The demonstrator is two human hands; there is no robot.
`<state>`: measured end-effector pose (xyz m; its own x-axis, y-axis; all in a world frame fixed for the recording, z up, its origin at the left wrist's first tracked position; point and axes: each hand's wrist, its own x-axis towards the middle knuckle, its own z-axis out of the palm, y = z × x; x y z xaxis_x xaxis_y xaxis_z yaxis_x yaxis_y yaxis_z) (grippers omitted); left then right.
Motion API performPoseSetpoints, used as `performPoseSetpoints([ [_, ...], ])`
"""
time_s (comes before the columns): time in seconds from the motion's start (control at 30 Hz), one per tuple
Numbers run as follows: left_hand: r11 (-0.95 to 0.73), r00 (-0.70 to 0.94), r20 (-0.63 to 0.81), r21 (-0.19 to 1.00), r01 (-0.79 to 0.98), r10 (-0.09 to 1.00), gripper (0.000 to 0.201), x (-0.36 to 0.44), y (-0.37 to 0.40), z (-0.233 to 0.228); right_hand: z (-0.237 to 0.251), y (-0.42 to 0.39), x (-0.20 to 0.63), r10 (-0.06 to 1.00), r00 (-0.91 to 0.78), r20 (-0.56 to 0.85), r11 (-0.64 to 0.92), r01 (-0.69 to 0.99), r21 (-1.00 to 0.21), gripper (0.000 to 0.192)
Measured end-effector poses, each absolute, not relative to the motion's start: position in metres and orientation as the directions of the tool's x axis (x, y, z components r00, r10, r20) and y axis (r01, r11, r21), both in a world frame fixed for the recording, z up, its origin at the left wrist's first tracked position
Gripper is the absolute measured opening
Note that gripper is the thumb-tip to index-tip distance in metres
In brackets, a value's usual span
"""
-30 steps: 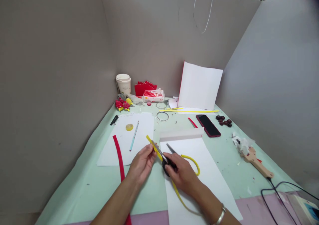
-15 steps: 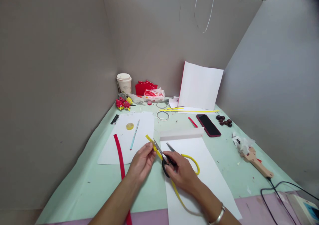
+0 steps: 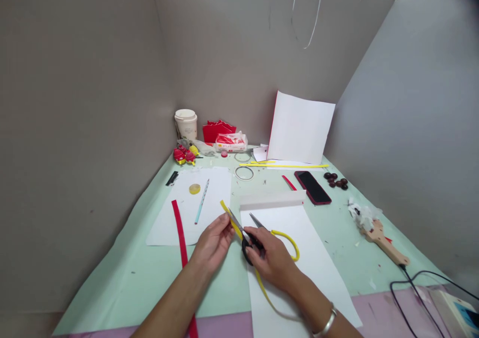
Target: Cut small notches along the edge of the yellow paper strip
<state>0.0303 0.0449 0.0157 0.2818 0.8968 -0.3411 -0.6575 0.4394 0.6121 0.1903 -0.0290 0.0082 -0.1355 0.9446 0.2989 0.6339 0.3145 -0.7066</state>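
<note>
Grey panels (image 3: 93, 128) enclose the table on three sides, smooth and matte. A pale green cover (image 3: 123, 283) with wrinkled edges spreads over the top. On it lies a long white sheet (image 3: 314, 278), its far edge folded up; another white sheet (image 3: 299, 128), red along one edge, leans at the back, and a third white sheet (image 3: 168, 233) lies flat on the left.

The left hand (image 3: 215, 243) pinches a narrow yellow strip (image 3: 225, 206) between thumb and fingers, its short end poking out past the fingertips. The right hand (image 3: 275, 260) grips black-handled scissors (image 3: 236, 220), whose slim metal blades lie along the strip, right beside the left fingertips; how far the blades are parted I cannot tell. A yellow length emerges below the right hand and curves over the long sheet, though the hand hides any join.

A flat red strip (image 3: 180, 233) runs under the left forearm. A beige corded tool (image 3: 387, 245) lies at the right, its head wrapped in crumpled white material. The lidded paper cup (image 3: 186, 124) bears small print, and the red-and-white soft pack (image 3: 231, 142) has lettering; both are too small to read. Near the dark phone (image 3: 313, 187), yellow-handled scissors (image 3: 290, 240) lie partly behind the right hand. Smallest are a patterned pencil (image 3: 202, 201), a translucent yellowish tape roll (image 3: 194, 189) and glossy dark brown beads (image 3: 332, 183).
</note>
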Motion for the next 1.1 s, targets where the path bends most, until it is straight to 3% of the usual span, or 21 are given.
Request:
performPoseSetpoints([
  [0.57,0.447,0.295,-0.34,0.611,-0.653,0.893,0.012,0.0306,0.0457,0.014,0.0039,-0.0271,0.1912,0.947,-0.127,0.296,0.311,0.601,-0.736,0.04],
  [1.1,0.459,0.239,-0.408,0.615,-0.641,0.881,0.013,0.0273,0.0455,0.0226,0.0017,-0.0205,0.1881,0.956,-0.008,0.294,0.257,0.512,-0.82,0.045],
])
